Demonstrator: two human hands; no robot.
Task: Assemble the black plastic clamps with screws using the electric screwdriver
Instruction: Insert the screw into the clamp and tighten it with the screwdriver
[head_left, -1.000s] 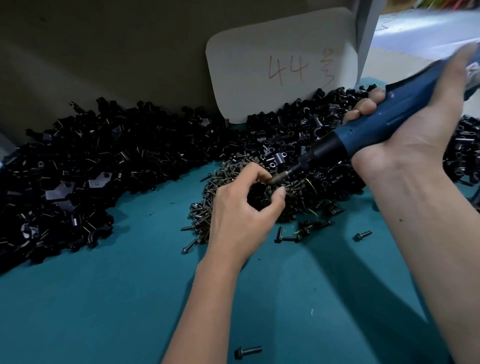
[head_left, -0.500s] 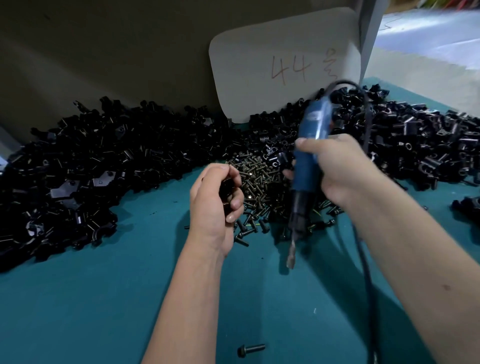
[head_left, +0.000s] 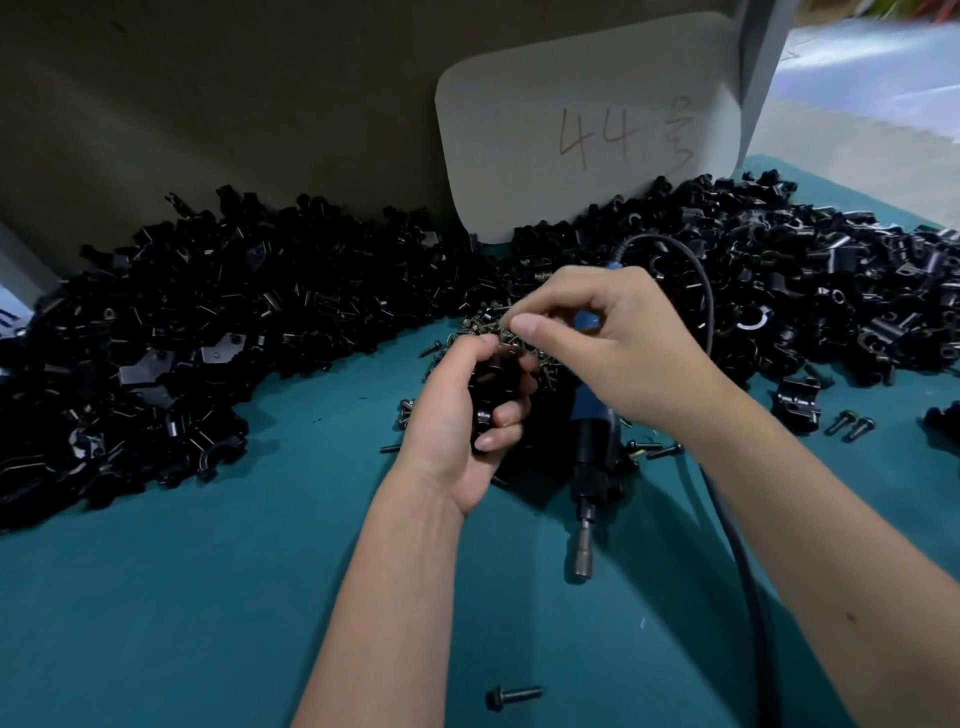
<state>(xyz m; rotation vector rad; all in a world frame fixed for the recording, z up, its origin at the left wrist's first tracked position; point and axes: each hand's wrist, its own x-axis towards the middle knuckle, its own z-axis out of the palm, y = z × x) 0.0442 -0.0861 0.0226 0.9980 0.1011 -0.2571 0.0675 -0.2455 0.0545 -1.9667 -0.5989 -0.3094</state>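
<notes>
My left hand (head_left: 462, 415) grips a black plastic clamp (head_left: 491, 387) above the teal table (head_left: 208, 597). My right hand (head_left: 618, 343) holds the blue electric screwdriver (head_left: 592, 447) in its palm, bit pointing down toward me. Its thumb and forefinger pinch a small screw (head_left: 506, 338) right at the top of the clamp. A heap of loose screws (head_left: 478, 325) lies just behind both hands. Large piles of black clamps spread to the left (head_left: 182, 332) and to the right (head_left: 810, 291).
A white card marked "44" (head_left: 587, 124) leans against the back wall. The screwdriver's cable (head_left: 737, 545) runs along my right forearm. A single bolt (head_left: 511, 695) lies near the front edge, and a few stray screws (head_left: 849, 425) and a clamp (head_left: 795, 400) sit at the right.
My right hand swung the screwdriver from pointing left to bit-down, then came in over the left hand and pinched a screw. My left hand drew back from the screw heap holding the clamp.
</notes>
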